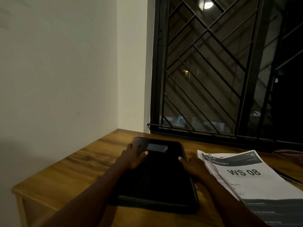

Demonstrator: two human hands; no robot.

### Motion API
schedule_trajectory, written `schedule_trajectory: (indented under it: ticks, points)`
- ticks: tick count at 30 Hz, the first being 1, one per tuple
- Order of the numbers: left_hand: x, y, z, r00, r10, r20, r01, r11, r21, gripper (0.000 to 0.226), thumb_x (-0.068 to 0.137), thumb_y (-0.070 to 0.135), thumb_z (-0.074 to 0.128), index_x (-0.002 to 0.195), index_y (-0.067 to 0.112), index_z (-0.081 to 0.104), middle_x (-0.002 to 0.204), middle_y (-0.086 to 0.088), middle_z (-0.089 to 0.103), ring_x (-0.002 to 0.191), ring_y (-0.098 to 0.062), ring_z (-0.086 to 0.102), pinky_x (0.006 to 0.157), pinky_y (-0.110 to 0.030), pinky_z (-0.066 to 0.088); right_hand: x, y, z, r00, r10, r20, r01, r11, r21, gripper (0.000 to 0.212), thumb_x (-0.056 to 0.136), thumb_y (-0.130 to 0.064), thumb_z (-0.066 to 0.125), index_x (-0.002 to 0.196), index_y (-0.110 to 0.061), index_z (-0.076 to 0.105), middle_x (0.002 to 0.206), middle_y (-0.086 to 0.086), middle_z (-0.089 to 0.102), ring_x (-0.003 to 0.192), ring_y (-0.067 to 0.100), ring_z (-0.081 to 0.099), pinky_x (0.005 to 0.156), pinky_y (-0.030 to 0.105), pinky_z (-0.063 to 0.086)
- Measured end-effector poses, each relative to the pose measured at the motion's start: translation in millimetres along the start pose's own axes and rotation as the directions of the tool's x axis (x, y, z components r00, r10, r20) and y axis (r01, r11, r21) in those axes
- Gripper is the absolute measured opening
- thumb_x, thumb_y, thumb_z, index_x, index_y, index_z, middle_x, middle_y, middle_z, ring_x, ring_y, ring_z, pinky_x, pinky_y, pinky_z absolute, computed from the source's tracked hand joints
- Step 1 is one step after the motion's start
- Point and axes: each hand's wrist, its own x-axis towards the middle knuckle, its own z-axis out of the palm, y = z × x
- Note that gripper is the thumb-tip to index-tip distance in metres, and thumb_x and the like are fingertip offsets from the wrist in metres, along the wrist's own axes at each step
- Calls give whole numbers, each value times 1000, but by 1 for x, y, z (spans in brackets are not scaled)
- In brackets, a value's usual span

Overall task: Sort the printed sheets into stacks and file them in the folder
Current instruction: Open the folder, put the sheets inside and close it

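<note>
White walls (57, 63) are met at a corner beside a dark window (213, 63) barred with a black diagonal grille, in whose glass a round lamp is reflected. Below it a wooden table (73, 169) is seen, on which a black folder (157, 181) is laid flat and closed, a grey label patch (156, 147) near its far end carrying nothing legible. Just beside it on the right a fanned stack of printed sheets (255, 185) is laid, its top page marked "WS 08" under a dark band reading "BEDROOM 3". The left hand (131, 158) is rested on the folder's far left part, fingers spread and extended. The right hand (195, 166) is set at the folder's right edge, thumb on the cover; whether its fingers grip cannot be told.
</note>
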Motion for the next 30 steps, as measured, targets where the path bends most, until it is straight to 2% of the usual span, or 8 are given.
schedule_trajectory:
  ticks: [6,11,13,15,19,24,28,30]
  points:
    - [2,-3,6,1000,-3,23,0,995,104,74,91,67,34,151,26,21,160,-13,8,139,-39,29,110,-54,33,2,-14,2,1000,24,-12,-23,999,42,64,94,-49,48,139,-5,41,143,17,43,131,33,43,104,35,36]
    - [1,-1,2,1000,9,1,-9,1000,16,69,92,64,38,149,27,26,158,-12,12,136,-38,33,109,-51,35,6,-17,1,995,95,-42,-94,995,9,80,84,-66,49,136,-5,46,141,18,45,129,35,44,107,41,37]
    - [0,1,-3,1000,10,17,-9,1000,-17,68,92,63,39,148,27,27,158,-11,12,137,-38,32,110,-51,34,4,-22,-8,993,112,-44,-107,989,106,75,82,-60,57,129,-2,51,134,18,52,122,35,51,101,38,42]
    - [-6,6,-9,999,15,47,-12,998,-57,68,92,62,41,148,27,26,158,-11,10,139,-38,29,112,-51,32,1,-33,-20,994,110,-16,-98,934,343,59,83,-41,67,123,-1,55,120,17,61,109,34,60,93,37,49]
    - [-19,30,-37,997,65,43,-51,966,-254,68,90,64,43,147,31,29,159,-6,10,142,-33,26,110,-47,32,-12,-76,-49,998,-65,12,45,795,605,24,87,-21,64,104,-4,64,107,19,67,95,31,65,87,42,54]
    - [-39,79,-101,982,171,-78,-187,839,-511,67,92,67,27,146,29,33,150,3,34,131,-21,39,97,-34,37,-48,-150,-69,954,-293,61,124,572,811,23,96,-34,53,98,-12,58,97,9,62,82,19,63,61,28,55]
    - [-39,84,-159,973,233,7,-175,752,-635,85,72,88,41,137,33,43,148,-3,43,132,-30,45,106,-58,36,-62,-190,-60,884,-460,82,190,515,836,33,102,-33,37,116,-9,54,111,10,63,102,28,64,83,39,56]
    - [-40,69,-178,964,257,60,-158,745,-648,75,76,77,52,130,24,54,135,-8,57,122,-31,56,104,-54,42,-66,-205,-51,858,-504,102,214,530,820,26,103,-29,35,107,-14,56,114,8,63,109,28,62,90,41,54]
